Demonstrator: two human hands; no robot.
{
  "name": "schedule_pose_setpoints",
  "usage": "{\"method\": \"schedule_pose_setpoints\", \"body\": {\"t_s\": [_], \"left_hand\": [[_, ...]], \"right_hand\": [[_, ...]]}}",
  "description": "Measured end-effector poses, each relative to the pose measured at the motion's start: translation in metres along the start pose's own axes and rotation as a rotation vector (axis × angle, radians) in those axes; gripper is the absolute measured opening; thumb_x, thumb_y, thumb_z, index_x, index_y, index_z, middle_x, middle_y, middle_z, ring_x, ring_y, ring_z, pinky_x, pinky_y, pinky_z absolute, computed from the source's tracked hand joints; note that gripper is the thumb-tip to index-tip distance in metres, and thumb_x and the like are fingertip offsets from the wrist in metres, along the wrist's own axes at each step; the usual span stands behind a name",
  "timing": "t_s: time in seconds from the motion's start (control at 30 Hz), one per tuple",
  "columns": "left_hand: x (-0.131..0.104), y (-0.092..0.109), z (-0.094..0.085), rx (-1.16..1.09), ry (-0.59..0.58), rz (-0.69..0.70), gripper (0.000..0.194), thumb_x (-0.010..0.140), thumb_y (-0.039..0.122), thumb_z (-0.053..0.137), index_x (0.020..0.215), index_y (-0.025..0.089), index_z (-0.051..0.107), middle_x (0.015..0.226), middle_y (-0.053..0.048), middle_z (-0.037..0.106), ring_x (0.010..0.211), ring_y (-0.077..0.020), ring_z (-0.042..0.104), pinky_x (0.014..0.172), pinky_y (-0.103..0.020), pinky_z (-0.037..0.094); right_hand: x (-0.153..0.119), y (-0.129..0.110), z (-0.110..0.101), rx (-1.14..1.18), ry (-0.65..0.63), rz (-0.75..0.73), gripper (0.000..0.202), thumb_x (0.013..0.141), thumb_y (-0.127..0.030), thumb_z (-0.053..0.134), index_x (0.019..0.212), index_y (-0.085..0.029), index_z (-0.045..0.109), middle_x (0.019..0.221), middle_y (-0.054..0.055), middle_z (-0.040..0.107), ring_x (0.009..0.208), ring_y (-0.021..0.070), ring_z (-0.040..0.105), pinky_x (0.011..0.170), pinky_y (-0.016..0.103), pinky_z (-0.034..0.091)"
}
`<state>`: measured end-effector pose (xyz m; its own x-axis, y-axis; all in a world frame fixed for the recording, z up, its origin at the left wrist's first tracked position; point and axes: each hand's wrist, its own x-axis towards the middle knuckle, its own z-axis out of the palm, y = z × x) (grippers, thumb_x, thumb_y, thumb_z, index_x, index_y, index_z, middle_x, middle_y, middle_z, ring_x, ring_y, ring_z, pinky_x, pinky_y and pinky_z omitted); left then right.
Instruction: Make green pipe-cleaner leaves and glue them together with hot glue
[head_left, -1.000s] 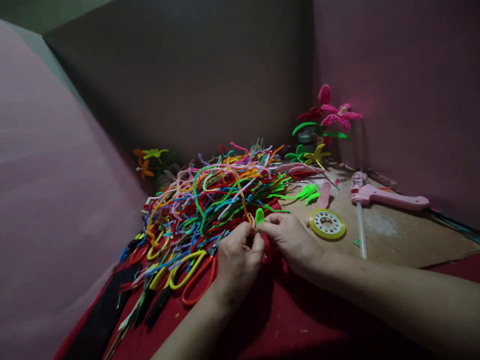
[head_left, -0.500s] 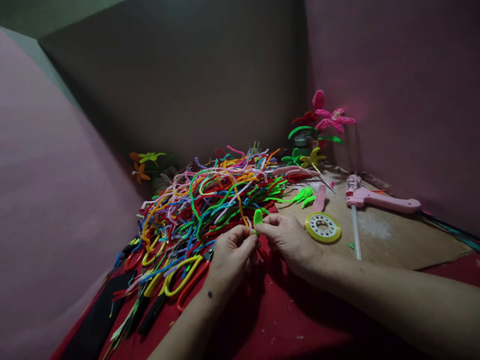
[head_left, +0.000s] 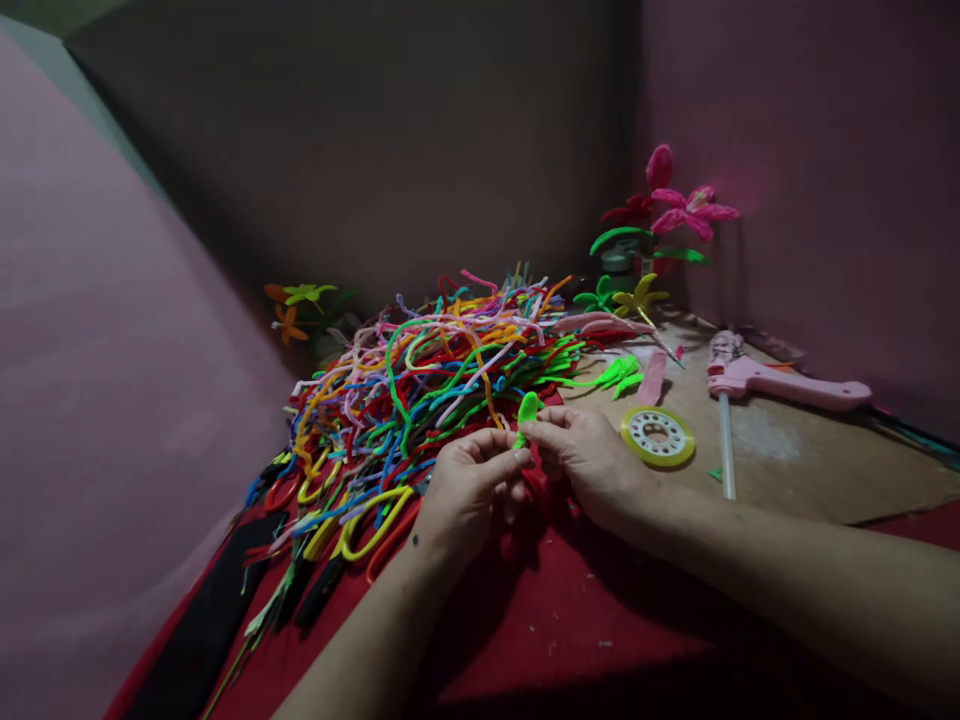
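Observation:
Between both hands, above the red cloth, is a small bright green fuzzy piece (head_left: 529, 408) with a rounded upper end. My left hand (head_left: 466, 490) pinches its lower end between thumb and forefinger. My right hand (head_left: 589, 460) grips the same piece from the right, thumb and fingertips close to the left hand's. Just behind the hands lies a large tangled heap of colourful pipe cleaners (head_left: 442, 370). A yellow tape roll (head_left: 658, 436) rests to the right of my right hand.
Scissors with yellow and orange handles (head_left: 375, 525) lie left of my left hand. A pink glue gun (head_left: 787, 385) rests on a brown board (head_left: 810, 470) at the right. Green bundles (head_left: 619, 374) sit near the heap. Pink flowers (head_left: 694, 212) stand behind, orange and yellow ones (head_left: 289, 322) at left.
The view has shifted slightly, so the surroundings sit higher and farther right. Both hands still hold the green piece, whose lower part now shows more between the fingers.

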<state>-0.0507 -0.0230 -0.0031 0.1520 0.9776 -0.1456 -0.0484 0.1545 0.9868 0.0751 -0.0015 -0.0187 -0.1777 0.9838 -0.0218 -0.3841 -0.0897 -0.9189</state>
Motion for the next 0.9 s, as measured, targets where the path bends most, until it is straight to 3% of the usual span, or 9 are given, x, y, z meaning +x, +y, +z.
{"method": "schedule_pose_setpoints", "body": {"t_s": [0.5, 0.9], "left_hand": [[0.0003, -0.0018, 0.0036, 0.029, 0.056, 0.039, 0.016, 0.07, 0.029, 0.062, 0.072, 0.014, 0.055, 0.042, 0.004, 0.051, 0.031, -0.0048, 0.038, 0.032, -0.016, 0.03], [0.0024, -0.0017, 0.0035, -0.075, 0.009, 0.032, 0.015, 0.071, 0.025, 0.062, 0.069, 0.011, 0.056, 0.041, 0.003, 0.052, 0.03, -0.0048, 0.04, 0.031, -0.015, 0.031]], "right_hand": [[-0.0014, 0.0005, 0.0008, -0.007, -0.014, 0.009, 0.023, 0.067, -0.032, 0.063, 0.06, -0.016, 0.048, 0.045, -0.007, 0.044, 0.038, 0.0043, 0.036, 0.041, 0.02, 0.025], [-0.0016, 0.0002, 0.002, -0.017, -0.022, -0.005, 0.024, 0.067, -0.035, 0.063, 0.061, -0.016, 0.048, 0.046, -0.006, 0.045, 0.039, 0.0049, 0.036, 0.04, 0.02, 0.027]]}}
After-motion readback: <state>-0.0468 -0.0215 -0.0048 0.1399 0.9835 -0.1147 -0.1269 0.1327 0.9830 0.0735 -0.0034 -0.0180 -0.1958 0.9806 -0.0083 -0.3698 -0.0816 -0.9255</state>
